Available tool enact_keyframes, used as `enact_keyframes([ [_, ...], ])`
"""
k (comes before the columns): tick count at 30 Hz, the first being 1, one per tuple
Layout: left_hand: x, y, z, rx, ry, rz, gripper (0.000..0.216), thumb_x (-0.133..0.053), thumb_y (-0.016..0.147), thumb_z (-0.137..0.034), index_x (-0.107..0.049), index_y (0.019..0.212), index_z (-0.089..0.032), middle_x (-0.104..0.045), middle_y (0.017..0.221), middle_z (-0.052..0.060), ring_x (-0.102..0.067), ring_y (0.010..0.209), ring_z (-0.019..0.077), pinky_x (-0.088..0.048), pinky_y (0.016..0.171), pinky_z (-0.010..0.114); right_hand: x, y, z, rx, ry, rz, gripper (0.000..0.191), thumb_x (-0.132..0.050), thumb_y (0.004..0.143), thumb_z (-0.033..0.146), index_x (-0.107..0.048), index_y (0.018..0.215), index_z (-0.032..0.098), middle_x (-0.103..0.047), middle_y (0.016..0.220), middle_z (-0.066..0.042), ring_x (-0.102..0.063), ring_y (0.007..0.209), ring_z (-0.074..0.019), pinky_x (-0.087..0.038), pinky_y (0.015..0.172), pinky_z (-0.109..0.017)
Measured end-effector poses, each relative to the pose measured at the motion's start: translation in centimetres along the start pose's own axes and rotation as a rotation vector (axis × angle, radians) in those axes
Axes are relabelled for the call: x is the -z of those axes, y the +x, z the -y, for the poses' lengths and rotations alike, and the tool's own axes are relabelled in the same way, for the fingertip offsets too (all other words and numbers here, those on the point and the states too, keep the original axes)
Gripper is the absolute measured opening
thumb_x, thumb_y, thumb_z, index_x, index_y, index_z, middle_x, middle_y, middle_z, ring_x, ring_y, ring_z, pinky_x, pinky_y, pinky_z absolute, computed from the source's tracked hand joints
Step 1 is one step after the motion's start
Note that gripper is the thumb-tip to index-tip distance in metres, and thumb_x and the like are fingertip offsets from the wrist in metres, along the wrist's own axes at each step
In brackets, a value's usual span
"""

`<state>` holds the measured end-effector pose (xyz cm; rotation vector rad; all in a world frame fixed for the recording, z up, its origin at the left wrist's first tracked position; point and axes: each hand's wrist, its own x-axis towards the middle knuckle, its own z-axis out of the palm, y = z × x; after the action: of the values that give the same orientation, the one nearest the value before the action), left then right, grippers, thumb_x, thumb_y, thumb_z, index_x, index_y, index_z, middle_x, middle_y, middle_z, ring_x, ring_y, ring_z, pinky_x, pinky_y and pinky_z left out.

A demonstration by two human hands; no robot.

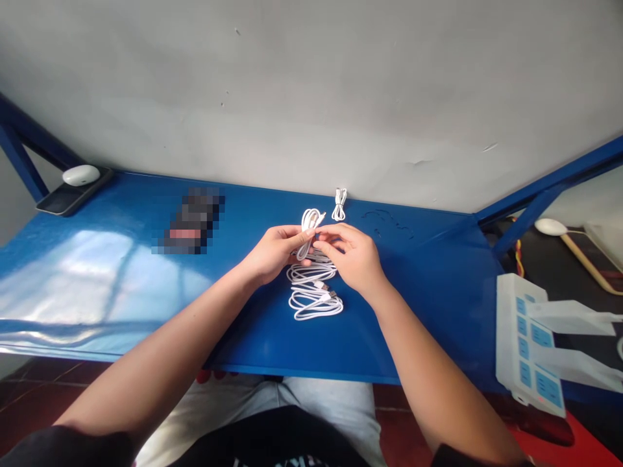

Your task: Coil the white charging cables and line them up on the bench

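Observation:
My left hand (pixel 281 251) is closed around a small coiled white charging cable (pixel 308 224), whose loops stick up past the thumb. The fingertips of my right hand (pixel 354 251) are pinched together against the coil's right side. Whatever lies between them is too small to make out. Below both hands, more coiled white cables (pixel 316 305) with USB plugs rest on the blue table, partly hidden by my fingers. Farther back stands a white cable bundle (pixel 339 204), bound at its middle. Several short, dark, curved strips (pixel 389 222), like twist ties, lie to its right.
The blue table (pixel 253 337) meets a grey wall. At left are a pixelated dark object (pixel 192 220) and a white mouse (pixel 81 175) on a dark flat device (pixel 73 198). A white power strip (pixel 528 344) with plugged-in white adapters stands at the right edge, near blue frame bars.

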<state>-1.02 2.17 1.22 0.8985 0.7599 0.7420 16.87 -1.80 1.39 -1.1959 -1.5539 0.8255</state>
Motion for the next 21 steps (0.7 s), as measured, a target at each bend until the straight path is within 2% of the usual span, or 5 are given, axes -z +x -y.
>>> enact_keyframes([
  [10, -0.42, -0.18, -0.08, 0.080, -0.011, 0.028, 0.025, -0.072, 0.091, -0.034, -0.074, 0.094, -0.010, -0.074, 0.090, 0.013, -0.072, 0.080, 0.0156, -0.060, 0.069, 0.024, 0.42, 0.17, -0.04, 0.223, -0.149, -0.052, 0.021, -0.061, 0.093, 0.017, -0.080, 0.091, 0.027, -0.074, 0.094, -0.004, -0.068, 0.089, -0.0192, -0.056, 0.084, -0.037],
  [15, -0.71, -0.37, -0.46, 0.085, -0.060, 0.004, 0.023, -0.069, 0.093, -0.032, -0.073, 0.101, -0.011, -0.075, 0.091, 0.013, -0.074, 0.082, 0.0180, -0.061, 0.073, 0.029, 0.04, 0.21, -0.07, 0.132, -0.101, -0.094, 0.014, -0.065, 0.091, 0.025, -0.078, 0.093, 0.025, -0.073, 0.097, -0.006, -0.068, 0.092, -0.0213, -0.057, 0.077, -0.036],
  [18, -0.37, -0.25, -0.50, 0.064, -0.058, 0.017, 0.028, -0.076, 0.087, -0.034, -0.074, 0.105, -0.012, -0.075, 0.094, 0.012, -0.074, 0.088, 0.0200, -0.060, 0.084, 0.034, -0.27, 0.25, -0.21, 0.061, -0.046, -0.109, 0.013, -0.065, 0.090, 0.029, -0.077, 0.095, 0.024, -0.072, 0.100, -0.007, -0.068, 0.093, -0.0217, -0.058, 0.073, -0.034],
  [21, 0.06, 0.05, -0.58, 0.006, 0.036, -0.004, 0.032, -0.082, 0.080, -0.035, -0.075, 0.101, -0.012, -0.075, 0.091, 0.009, -0.071, 0.083, 0.0162, -0.056, 0.085, 0.032, -0.48, 0.33, -0.49, 0.038, -0.006, -0.115, 0.013, -0.066, 0.089, 0.030, -0.076, 0.095, 0.023, -0.072, 0.100, -0.007, -0.068, 0.092, -0.0205, -0.057, 0.070, -0.032],
])
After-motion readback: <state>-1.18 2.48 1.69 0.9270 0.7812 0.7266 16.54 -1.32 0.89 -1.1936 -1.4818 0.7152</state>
